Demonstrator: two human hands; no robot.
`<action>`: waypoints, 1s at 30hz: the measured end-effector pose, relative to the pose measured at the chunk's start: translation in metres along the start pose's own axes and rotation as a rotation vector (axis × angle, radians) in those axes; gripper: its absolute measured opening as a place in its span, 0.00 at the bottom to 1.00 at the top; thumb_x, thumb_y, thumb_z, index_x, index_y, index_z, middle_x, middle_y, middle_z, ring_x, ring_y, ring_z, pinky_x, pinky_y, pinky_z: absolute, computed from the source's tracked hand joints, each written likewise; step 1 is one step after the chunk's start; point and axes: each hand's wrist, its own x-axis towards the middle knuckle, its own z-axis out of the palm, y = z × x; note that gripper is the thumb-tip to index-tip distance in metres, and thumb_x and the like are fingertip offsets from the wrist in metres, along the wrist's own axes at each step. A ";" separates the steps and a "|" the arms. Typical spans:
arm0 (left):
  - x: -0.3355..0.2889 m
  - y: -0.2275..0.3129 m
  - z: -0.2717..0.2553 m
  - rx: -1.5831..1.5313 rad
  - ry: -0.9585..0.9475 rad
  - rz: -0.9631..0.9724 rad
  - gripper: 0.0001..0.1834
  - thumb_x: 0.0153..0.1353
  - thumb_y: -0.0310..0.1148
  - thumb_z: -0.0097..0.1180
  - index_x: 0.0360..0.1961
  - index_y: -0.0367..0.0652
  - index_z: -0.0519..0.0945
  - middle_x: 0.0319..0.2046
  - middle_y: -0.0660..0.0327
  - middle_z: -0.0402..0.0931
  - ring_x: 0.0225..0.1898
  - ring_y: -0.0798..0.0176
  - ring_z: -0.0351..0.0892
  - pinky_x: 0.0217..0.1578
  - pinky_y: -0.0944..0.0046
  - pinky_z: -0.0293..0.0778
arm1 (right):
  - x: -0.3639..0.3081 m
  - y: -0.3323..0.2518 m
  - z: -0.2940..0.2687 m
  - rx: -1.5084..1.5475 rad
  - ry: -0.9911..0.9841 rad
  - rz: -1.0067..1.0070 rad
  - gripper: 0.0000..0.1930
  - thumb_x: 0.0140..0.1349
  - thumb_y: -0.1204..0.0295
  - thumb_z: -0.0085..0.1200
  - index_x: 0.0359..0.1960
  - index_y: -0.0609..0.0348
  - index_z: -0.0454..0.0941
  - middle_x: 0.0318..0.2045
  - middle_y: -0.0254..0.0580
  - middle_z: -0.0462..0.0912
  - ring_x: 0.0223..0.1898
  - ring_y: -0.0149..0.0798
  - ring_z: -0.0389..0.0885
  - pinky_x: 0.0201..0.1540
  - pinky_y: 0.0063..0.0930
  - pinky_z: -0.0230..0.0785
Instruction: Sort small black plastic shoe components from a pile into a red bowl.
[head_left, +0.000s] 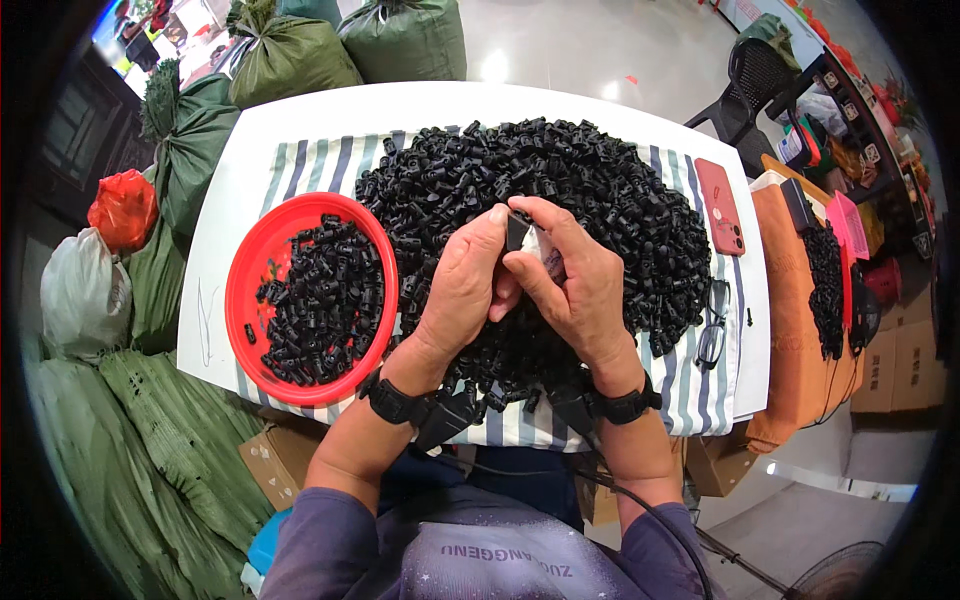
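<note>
My two hands meet over a large heap of small black plastic pieces on a striped cloth. Fingers bent, my left hand has its thumb and fingertips at a small black piece with a flat, angular face. My right hand curls around a whitish, partly see-through item pressed against that piece; its kind I cannot make out. Left of my left hand stands a round red basin, partly filled with more of the same black pieces.
The striped cloth covers a white table. Glasses and a red phone lie at the right. Green sacks stand behind and to the left. An orange-draped surface is at the right, near a black chair.
</note>
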 end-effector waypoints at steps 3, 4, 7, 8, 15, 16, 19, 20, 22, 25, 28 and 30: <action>-0.001 0.004 0.006 -0.010 0.022 -0.012 0.20 0.69 0.46 0.34 0.30 0.45 0.72 0.13 0.72 0.62 0.09 0.80 0.57 0.07 0.79 0.53 | 0.000 -0.004 -0.002 0.010 0.009 -0.009 0.22 0.54 0.58 0.59 0.49 0.53 0.73 0.40 0.44 0.81 0.31 0.43 0.82 0.30 0.28 0.74; -0.002 0.005 0.004 0.007 0.022 -0.002 0.20 0.69 0.46 0.34 0.30 0.45 0.71 0.13 0.72 0.62 0.09 0.79 0.57 0.07 0.79 0.52 | 0.000 -0.004 0.000 0.012 0.012 -0.012 0.22 0.54 0.58 0.59 0.49 0.53 0.73 0.40 0.44 0.81 0.31 0.43 0.82 0.30 0.28 0.74; -0.002 0.002 0.000 0.032 0.015 0.004 0.20 0.70 0.46 0.34 0.30 0.45 0.71 0.13 0.71 0.62 0.09 0.79 0.57 0.07 0.78 0.52 | -0.001 -0.003 0.003 -0.009 0.036 -0.017 0.22 0.54 0.58 0.59 0.49 0.53 0.73 0.39 0.44 0.81 0.31 0.42 0.82 0.29 0.28 0.74; -0.001 0.001 0.000 0.037 0.008 -0.001 0.20 0.70 0.46 0.33 0.30 0.45 0.71 0.13 0.71 0.62 0.09 0.78 0.57 0.07 0.78 0.52 | 0.000 -0.001 0.002 -0.029 0.040 -0.034 0.22 0.54 0.58 0.59 0.49 0.53 0.73 0.39 0.44 0.81 0.31 0.42 0.82 0.29 0.28 0.74; 0.001 0.002 -0.001 0.080 0.010 0.030 0.20 0.70 0.47 0.33 0.30 0.45 0.71 0.13 0.71 0.62 0.09 0.79 0.57 0.07 0.78 0.50 | -0.001 0.001 0.006 -0.037 0.064 -0.071 0.23 0.53 0.58 0.59 0.50 0.54 0.73 0.40 0.44 0.81 0.31 0.42 0.82 0.30 0.28 0.75; 0.001 0.000 -0.001 0.075 0.020 0.034 0.20 0.70 0.47 0.33 0.30 0.45 0.71 0.13 0.72 0.62 0.09 0.79 0.57 0.07 0.78 0.50 | -0.002 0.000 0.005 -0.040 0.067 -0.071 0.23 0.53 0.58 0.59 0.50 0.54 0.73 0.40 0.44 0.81 0.31 0.42 0.82 0.30 0.28 0.75; -0.001 0.003 0.001 0.077 0.035 0.030 0.20 0.70 0.47 0.33 0.30 0.46 0.71 0.13 0.72 0.61 0.10 0.80 0.56 0.07 0.78 0.50 | -0.002 -0.004 0.004 0.005 0.003 -0.003 0.24 0.53 0.59 0.60 0.50 0.54 0.73 0.40 0.44 0.81 0.31 0.42 0.82 0.30 0.28 0.75; -0.001 0.004 0.002 0.085 0.042 0.023 0.20 0.70 0.47 0.33 0.30 0.46 0.71 0.13 0.73 0.61 0.10 0.80 0.56 0.07 0.78 0.50 | -0.002 -0.004 0.003 -0.004 0.001 -0.005 0.24 0.53 0.59 0.60 0.50 0.54 0.73 0.40 0.44 0.81 0.31 0.43 0.82 0.30 0.28 0.75; 0.000 0.004 0.003 0.075 0.032 0.031 0.20 0.70 0.47 0.33 0.30 0.46 0.71 0.13 0.73 0.61 0.10 0.80 0.55 0.07 0.78 0.50 | -0.002 -0.003 0.003 -0.012 -0.001 -0.006 0.24 0.52 0.59 0.60 0.49 0.54 0.73 0.40 0.44 0.81 0.31 0.43 0.82 0.30 0.29 0.75; 0.000 0.003 0.002 0.063 0.019 0.043 0.20 0.70 0.47 0.34 0.30 0.46 0.71 0.13 0.73 0.62 0.10 0.81 0.55 0.07 0.79 0.50 | -0.002 -0.002 0.003 -0.039 0.040 -0.037 0.24 0.52 0.58 0.60 0.49 0.54 0.73 0.40 0.44 0.81 0.31 0.43 0.82 0.30 0.29 0.75; 0.000 0.004 0.005 0.094 0.030 0.045 0.20 0.69 0.48 0.35 0.30 0.46 0.72 0.13 0.73 0.62 0.10 0.81 0.56 0.07 0.78 0.50 | -0.002 -0.003 0.004 0.062 0.027 -0.017 0.22 0.53 0.61 0.61 0.48 0.55 0.73 0.38 0.45 0.81 0.32 0.42 0.83 0.32 0.27 0.74; -0.001 0.006 0.005 0.129 0.049 0.042 0.21 0.69 0.48 0.35 0.29 0.45 0.72 0.13 0.73 0.62 0.09 0.81 0.55 0.07 0.78 0.50 | -0.002 -0.003 0.008 0.332 0.048 0.055 0.18 0.54 0.67 0.61 0.46 0.57 0.73 0.33 0.41 0.81 0.31 0.33 0.81 0.33 0.21 0.72</action>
